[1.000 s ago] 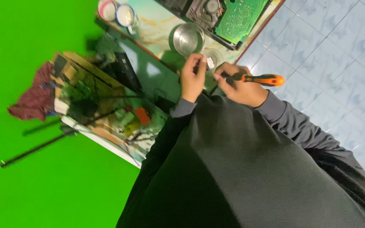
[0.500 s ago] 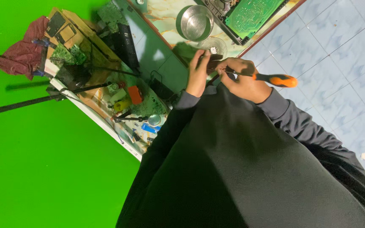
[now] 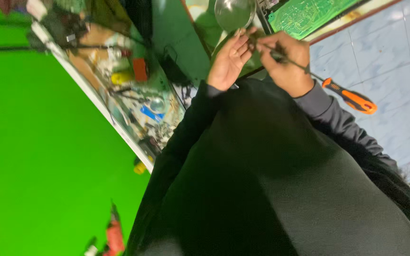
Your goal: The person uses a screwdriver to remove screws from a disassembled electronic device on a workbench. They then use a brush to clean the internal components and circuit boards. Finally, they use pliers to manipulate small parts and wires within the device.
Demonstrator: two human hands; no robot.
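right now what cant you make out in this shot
- Small part between the left hand and right hand: head view, covered by fingers and blurred.
- Screwdriver tip: hidden behind the right hand.
- Metal bowl and green circuit board: cut off by the top edge.
- Tray clutter: motion blur.

Orange-and-black screwdriver handle (image 3: pixel 350 97), green circuit board (image 3: pixel 309 14), silvery bowl (image 3: pixel 233 13), pale blue tiles (image 3: pixel 385 47).

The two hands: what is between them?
In the head view, only a small dark part, too blurred to identify, sits between the left hand and the right hand, which holds the screwdriver.
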